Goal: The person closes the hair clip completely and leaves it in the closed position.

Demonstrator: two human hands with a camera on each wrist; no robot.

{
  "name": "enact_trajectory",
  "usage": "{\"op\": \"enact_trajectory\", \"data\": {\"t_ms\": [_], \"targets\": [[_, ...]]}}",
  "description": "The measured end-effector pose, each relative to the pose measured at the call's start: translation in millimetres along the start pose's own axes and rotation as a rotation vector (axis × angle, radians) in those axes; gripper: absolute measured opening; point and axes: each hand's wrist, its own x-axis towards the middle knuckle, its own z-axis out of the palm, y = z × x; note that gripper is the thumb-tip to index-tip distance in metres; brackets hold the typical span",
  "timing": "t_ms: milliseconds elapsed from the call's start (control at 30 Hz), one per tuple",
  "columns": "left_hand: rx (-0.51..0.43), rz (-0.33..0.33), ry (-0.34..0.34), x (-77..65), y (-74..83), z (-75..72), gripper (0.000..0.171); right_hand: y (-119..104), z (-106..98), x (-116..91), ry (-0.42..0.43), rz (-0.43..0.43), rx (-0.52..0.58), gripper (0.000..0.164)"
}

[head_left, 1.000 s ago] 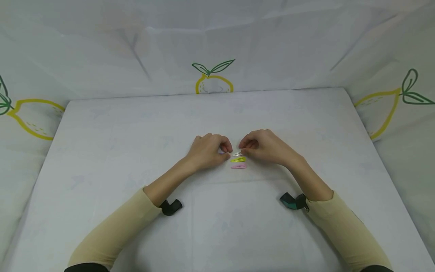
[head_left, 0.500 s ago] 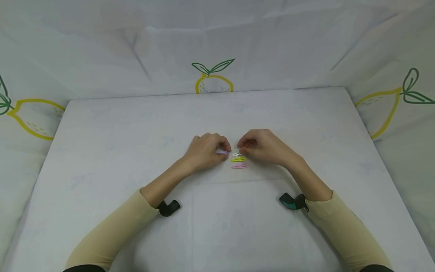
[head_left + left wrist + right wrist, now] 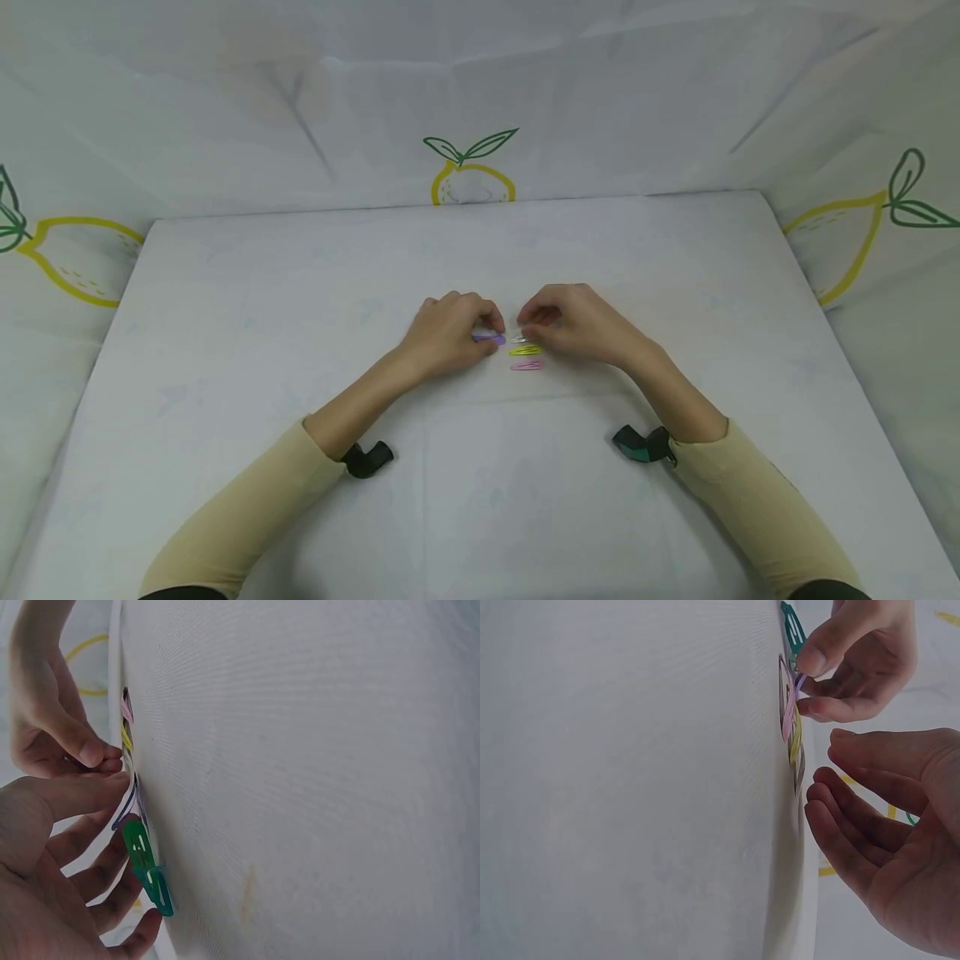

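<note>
My left hand (image 3: 448, 335) lies low over the white table, fingers spread apart, its thumb and index finger on either side of a purple snap hair clip (image 3: 489, 339). In the left wrist view a green hair clip (image 3: 138, 844) and a teal hair clip (image 3: 156, 889) sit by its other fingertips, hidden under the hand from above. Facing it, my right hand (image 3: 573, 321) has a gap between thumb and fingers in the right wrist view, with nothing between them. Its fingertips overlap a silver hair clip (image 3: 519, 340). A yellow clip (image 3: 525, 351) and a pink clip (image 3: 526, 365) line up nearer me.
White cloth covers the table (image 3: 480, 500) and the walls around it. Yellow lemon outlines with green leaves (image 3: 472, 179) are printed on the walls. Black wrist cameras (image 3: 367, 459) hang beside both sleeves, close above the table.
My left hand has drawn slightly left, so more of the purple hair clip shows. My right hand has shifted a little left over the silver clip. The yellow and pink clips stay in place.
</note>
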Motion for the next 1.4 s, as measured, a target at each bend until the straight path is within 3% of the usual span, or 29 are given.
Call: {"op": "enact_trajectory", "data": {"t_ms": [733,1400], "targets": [[0.061,-0.026,0.012,-10.0,-7.2,-5.2,0.014,-9,9,9,-0.045,-0.022,-0.002,0.017],[0.087,-0.032,0.036,-10.0,-9.8,-0.8,0.014,-14,15,17,-0.091,-0.032,-0.058,0.015]]}}
